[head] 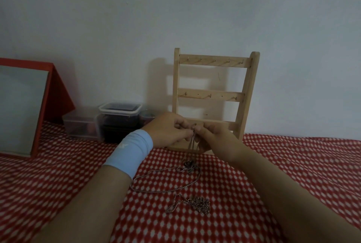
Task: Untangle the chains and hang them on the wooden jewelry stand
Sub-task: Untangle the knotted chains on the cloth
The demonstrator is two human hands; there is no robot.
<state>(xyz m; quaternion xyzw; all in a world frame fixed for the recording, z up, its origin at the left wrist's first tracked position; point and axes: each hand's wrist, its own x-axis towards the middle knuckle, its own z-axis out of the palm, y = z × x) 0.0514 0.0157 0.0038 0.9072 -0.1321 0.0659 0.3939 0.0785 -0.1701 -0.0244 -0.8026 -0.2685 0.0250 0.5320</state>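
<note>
Two grips, frame centre: left hand (pixel 168 131) and right hand (pixel 214 134) pinch a chain (pixel 192 142), raised apparently to loosen the tangle (pixel 188 165) below.

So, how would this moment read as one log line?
step: untangling; left hand: pinches chain; right hand: pinches same chain; wooden stand: nothing hung; other chains: on cloth

Stand hooks (pixel 214 60) open above; containers (pixel 119 119) crowd left.
</note>
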